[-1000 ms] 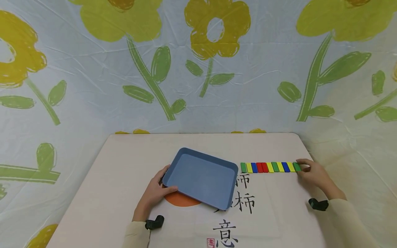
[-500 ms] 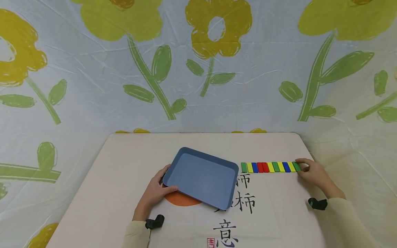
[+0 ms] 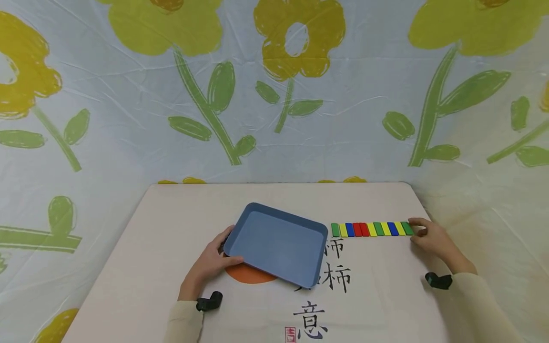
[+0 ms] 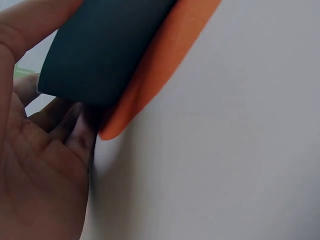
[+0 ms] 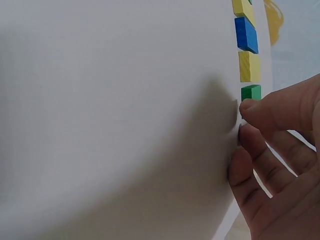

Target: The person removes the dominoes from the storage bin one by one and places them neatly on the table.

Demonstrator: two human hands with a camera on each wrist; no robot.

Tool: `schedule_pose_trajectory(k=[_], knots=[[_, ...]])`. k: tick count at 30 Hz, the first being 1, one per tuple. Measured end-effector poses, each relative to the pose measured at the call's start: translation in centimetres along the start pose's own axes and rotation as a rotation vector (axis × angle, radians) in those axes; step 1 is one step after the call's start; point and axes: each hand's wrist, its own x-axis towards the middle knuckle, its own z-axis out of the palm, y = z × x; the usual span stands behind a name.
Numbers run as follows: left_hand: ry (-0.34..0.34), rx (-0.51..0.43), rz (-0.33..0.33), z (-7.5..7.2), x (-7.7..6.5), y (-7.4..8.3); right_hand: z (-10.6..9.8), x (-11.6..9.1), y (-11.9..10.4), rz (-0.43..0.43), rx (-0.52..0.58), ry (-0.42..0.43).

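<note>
A blue-grey rectangular tray [image 3: 276,247] lies at a slant in the middle of the table. My left hand [image 3: 210,259] grips its left corner, thumb along the front rim and fingers behind the edge. To the tray's right runs a straight row of flat coloured blocks [image 3: 363,229] in green, yellow, blue and red. At the row's right end, my right hand [image 3: 435,238] pinches the last green block [image 3: 406,228] between thumb and index finger. In the right wrist view the thumb [image 5: 280,107] covers part of that green block [image 5: 251,93]; its other end is hidden.
The table [image 3: 146,257] bears a printed cloth with black brush characters [image 3: 310,320], a red seal mark [image 3: 290,334] and an orange shape [image 3: 250,275] partly under the tray. A flower-printed sheet [image 3: 343,152] stands behind and at both sides.
The end green block has turned slightly to line up with its neighbours, the right hand staying on it. My left wrist has shifted a little left. The tray keeps its place.
</note>
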Motion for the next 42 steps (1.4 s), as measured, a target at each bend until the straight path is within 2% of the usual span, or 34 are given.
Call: schedule_pose_trajectory(k=[7,15,19,24,30,35,38,42], knots=[[-0.004,-0.009,0.018,-1.0,-0.1,-0.3,0.4,0.0,-0.7,-0.007,0.022,0.017],[0.012,-0.114,0.107,-1.5,-0.2,-1.9,0.9,-0.5,-1.2,0.009,0.097,0.025],[0.014,-0.194,0.117,-1.4,-0.3,-2.4,1.1,-1.1,-1.2,0.022,0.125,0.039],[0.03,-0.248,0.14,-1.0,-0.6,-2.5,1.3,-1.9,-1.3,0.056,0.136,0.067],[0.061,-0.272,0.161,-0.4,-0.6,-2.5,1.4,-3.1,-1.7,0.093,0.159,0.091],[0.062,-0.312,0.173,0.1,-0.6,-2.3,1.5,-4.6,-1.7,0.066,0.186,0.155],[0.082,-0.318,0.177,0.1,-0.8,-2.3,2.1,-5.4,-2.1,0.075,0.197,0.201],[0.11,-0.309,0.173,-0.1,-1.1,-2.5,3.2,-6.5,-3.0,0.128,0.215,0.212]])
